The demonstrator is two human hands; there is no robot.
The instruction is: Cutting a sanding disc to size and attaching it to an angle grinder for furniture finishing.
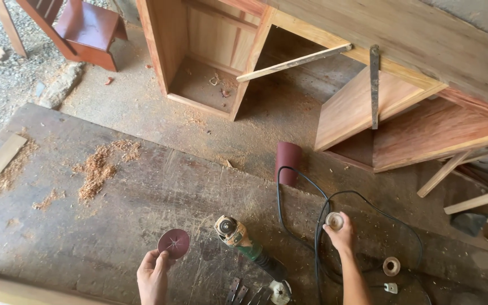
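Near the bottom centre of the frame, an angle grinder (243,242) lies on the dusty wooden board (114,192), its bare spindle head turned up and to the left. Its black cable (312,203) loops to the right of it.

At the lower left, the left hand (152,277) pinches a round dark-red sanding disc (174,243) by its lower edge, between thumb and fingers, and holds it just above the board. At the lower right, the right hand (341,236) closes its fingertips around a small round pale part (334,221). It looks like a flange or a backing piece, but I cannot tell exactly. This hand is directly over the cable loops.

Some risks, as I judge them. I cannot see where the cable ends, so if the grinder has power, hands near the spindle are in danger. The disc is held only at its edge and may slip into the sawdust (100,166). The small part may also fall among the cable loops. A roll of dark-red sandpaper (287,161) stands beyond the cable, and another small ring (391,265) lies at the lower right.
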